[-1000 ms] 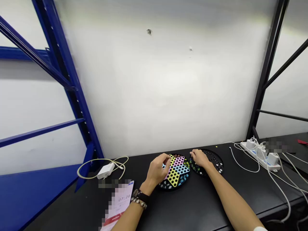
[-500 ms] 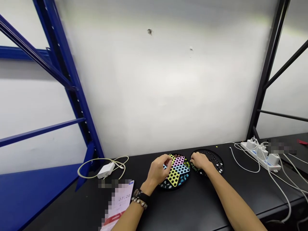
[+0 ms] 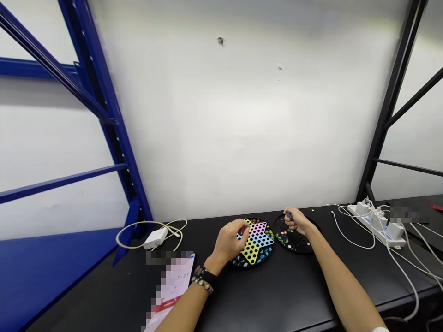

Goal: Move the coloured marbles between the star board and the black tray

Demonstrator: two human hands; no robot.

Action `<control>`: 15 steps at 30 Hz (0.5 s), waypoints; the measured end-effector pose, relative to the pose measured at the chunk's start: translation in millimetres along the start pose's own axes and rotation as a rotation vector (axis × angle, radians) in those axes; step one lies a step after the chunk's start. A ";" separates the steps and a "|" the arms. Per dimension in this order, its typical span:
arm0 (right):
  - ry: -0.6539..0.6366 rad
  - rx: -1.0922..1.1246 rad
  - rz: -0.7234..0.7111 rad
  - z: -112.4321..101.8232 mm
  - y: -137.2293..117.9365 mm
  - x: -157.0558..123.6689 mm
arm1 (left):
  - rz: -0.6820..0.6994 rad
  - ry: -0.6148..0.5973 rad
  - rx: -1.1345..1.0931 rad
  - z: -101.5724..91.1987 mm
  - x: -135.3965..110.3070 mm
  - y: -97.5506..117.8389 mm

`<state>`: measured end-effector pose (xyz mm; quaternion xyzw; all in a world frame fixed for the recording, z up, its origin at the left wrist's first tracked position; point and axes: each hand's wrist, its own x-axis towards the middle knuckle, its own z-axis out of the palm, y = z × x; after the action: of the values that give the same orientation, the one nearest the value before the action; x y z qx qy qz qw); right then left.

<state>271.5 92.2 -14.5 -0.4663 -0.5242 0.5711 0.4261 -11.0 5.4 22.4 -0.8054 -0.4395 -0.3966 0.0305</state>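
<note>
A Chinese checkers board (image 3: 258, 240) with a multicoloured star and black perforated round base lies on the black bench. My left hand (image 3: 229, 240) curls over its left side, fingertips at the yellow and blue points. Whether those fingers hold a marble is hidden. To the right sits a second round black board (image 3: 294, 242) with several coloured marbles in its holes. My right hand (image 3: 298, 220) is raised over that board's far edge, its fingertips pinching a small blue marble (image 3: 289, 216).
A white charger with a looped cable (image 3: 155, 239) and a paper slip (image 3: 175, 286) lie left of my hands. A white power strip (image 3: 379, 226) with tangled white cables sits to the right. Blue shelving (image 3: 114, 138) and a black steel upright (image 3: 391, 92) frame the white wall.
My right hand has lifted off the black board, moving up and right, with a blue marble now visible in its fingertips. My left hand stays over the star board. The view has shifted slightly.
</note>
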 end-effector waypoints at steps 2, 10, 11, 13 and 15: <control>-0.058 0.012 0.033 -0.3 1.3 -0.7 | 0.002 -0.002 0.001 0.8 -0.4 -0.7; -0.057 -0.915 -0.072 0.0 -5.7 -10.5 | 0.002 -0.002 0.003 3.8 -0.9 -3.4; -0.072 -0.973 -0.032 -0.6 -9.2 -13.7 | 0.000 -0.003 0.002 3.7 -0.8 -3.0; -0.103 -1.065 0.031 0.0 -15.8 -20.7 | -0.007 -0.008 0.001 3.1 -0.4 -1.7; -0.128 -1.147 0.073 3.1 -21.3 -27.3 | -0.021 -0.023 -0.001 2.1 0.2 -0.3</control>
<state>274.0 66.8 9.1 -0.6049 -0.7584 0.2370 0.0525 -9.9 6.6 21.0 -0.8052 -0.4481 -0.3878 0.0210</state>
